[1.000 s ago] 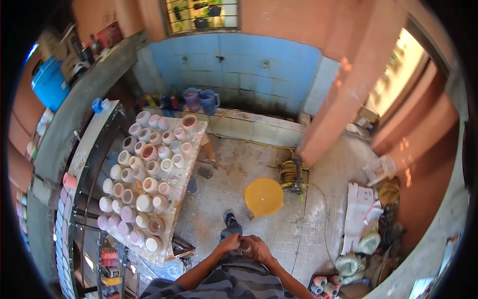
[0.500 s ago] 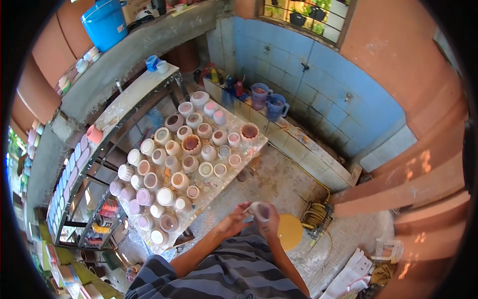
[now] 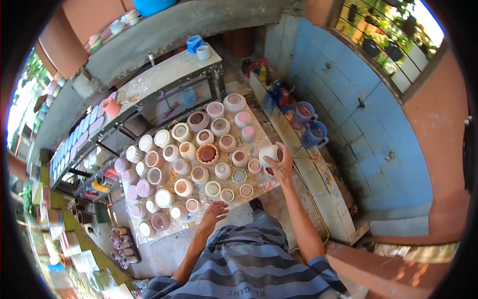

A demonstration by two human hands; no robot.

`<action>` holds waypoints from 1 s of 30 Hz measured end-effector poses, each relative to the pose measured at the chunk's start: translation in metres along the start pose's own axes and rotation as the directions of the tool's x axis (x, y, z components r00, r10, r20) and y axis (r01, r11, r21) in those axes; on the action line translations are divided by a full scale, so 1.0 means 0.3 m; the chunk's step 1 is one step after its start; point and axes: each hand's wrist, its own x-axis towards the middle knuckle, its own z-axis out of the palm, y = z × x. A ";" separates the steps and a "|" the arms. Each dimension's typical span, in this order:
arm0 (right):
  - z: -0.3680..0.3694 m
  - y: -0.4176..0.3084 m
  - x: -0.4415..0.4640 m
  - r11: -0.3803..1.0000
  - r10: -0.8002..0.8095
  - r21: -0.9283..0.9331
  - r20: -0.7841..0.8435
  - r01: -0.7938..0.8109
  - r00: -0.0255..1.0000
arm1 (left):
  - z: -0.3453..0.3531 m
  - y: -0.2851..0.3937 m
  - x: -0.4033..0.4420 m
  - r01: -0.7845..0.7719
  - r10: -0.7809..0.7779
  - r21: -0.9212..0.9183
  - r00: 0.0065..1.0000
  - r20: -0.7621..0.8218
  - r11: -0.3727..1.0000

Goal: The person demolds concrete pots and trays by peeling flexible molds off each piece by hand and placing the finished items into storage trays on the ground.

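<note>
My right hand (image 3: 282, 168) grips a whitish rounded pot (image 3: 268, 154) above the right corner of the table (image 3: 260, 133). The pot is tilted, and its dark opening faces partly to the right. Under that hand a reddish-brown pot shows only in part. A small pink-rimmed pot (image 3: 254, 166) stands just left of the held one. My left hand (image 3: 214, 213) is empty at the table's near edge, fingers apart, close to a small cream pot (image 3: 192, 205). Many white, pink and lilac pots cover the table, among them a scalloped brown-glazed pot (image 3: 207, 154).
Behind the table runs a long bench (image 3: 149, 82) carrying a blue container (image 3: 194, 44), a white cup (image 3: 203, 53) and a pink pot (image 3: 111, 106). To the right, a low tiled ledge (image 3: 318, 182) holds bottles and two blue jugs (image 3: 313, 135). A blue wall rises behind it.
Both hands were together around a pot near my body. Now my right hand has carried a pot to the table's right corner, and my left hand has come away. My view has turned and moved closer.
</note>
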 end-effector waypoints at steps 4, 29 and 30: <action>0.123 0.157 0.255 0.979 -0.138 -0.133 0.113 0.153 0.984 | 0.007 -0.033 0.026 -0.067 0.089 0.089 0.958 -0.274 0.994; 0.468 0.319 0.530 0.965 -0.136 -0.158 0.386 0.210 0.912 | 0.191 -0.227 -0.068 -0.233 -0.012 -0.144 0.488 -0.873 0.962; 0.441 0.279 0.537 0.963 -0.154 -0.145 0.400 0.228 0.903 | 0.198 -0.177 -0.071 -0.191 0.139 0.053 0.472 -0.871 0.980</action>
